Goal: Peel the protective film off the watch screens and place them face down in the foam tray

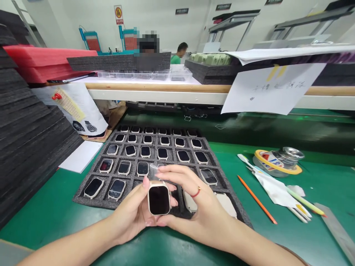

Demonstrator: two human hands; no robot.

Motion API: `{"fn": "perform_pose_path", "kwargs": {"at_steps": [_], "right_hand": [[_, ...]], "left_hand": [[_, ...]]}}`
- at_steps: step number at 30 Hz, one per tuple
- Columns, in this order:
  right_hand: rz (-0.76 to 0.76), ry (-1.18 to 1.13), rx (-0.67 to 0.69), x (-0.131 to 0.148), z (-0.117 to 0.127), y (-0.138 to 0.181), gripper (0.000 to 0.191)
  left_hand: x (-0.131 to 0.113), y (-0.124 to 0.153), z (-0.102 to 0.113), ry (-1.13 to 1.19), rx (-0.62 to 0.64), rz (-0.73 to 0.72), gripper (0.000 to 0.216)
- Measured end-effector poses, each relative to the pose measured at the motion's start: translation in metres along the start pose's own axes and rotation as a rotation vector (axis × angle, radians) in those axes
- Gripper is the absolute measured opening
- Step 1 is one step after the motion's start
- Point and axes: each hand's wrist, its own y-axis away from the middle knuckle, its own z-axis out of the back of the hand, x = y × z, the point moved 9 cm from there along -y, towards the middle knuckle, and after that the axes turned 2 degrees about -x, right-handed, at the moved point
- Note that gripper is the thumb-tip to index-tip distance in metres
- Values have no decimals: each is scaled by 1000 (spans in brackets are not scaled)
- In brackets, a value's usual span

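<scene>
My left hand (133, 208) holds a smartwatch case (159, 199) with a dark screen and light metal rim, screen facing me. My right hand (194, 199) arches around its right side, with the thumb at the lower edge. At the right index and middle fingertips, just above the watch, shows a small piece of clear film (153, 171); the exact grip on it is hard to make out. Below and behind both hands lies a dark foam tray (80, 197) holding rows of similar watch cases (145, 152). My hands hide part of its front pockets.
On the green bench, an orange stick (257, 199), a white toothbrush (244, 159), wrapped tools (273, 186), a roll of tape (277, 162) and a metal ruler (337, 229) lie right. Foam sheets (30, 147) are stacked left. A shelf (166, 94) crosses ahead; people sit beyond.
</scene>
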Motion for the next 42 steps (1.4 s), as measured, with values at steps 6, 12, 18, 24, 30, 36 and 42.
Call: {"fn": "perform_pose_path", "kwargs": {"at_steps": [6, 12, 18, 24, 30, 36, 42], "right_hand": [[-21, -38, 43, -6, -11, 3, 59], [-13, -4, 24, -3, -4, 4, 65], [10, -110, -335, 1, 41, 4, 49], [256, 183, -140, 28, 32, 2, 42], [307, 170, 79, 31, 7, 13, 46], [385, 206, 49, 37, 2, 12, 37], [200, 279, 45, 24, -13, 8, 61]], "left_hand": [[1, -2, -1, 24, -9, 12, 51], [0, -4, -2, 33, 12, 2, 49], [-1, -3, -6, 17, 69, -17, 50], [-2, -3, -7, 34, 98, -29, 47], [-1, -2, -13, 51, 120, -9, 50], [-2, 0, -12, 56, 118, -3, 50], [-7, -2, -8, -60, 59, -124, 46]]}}
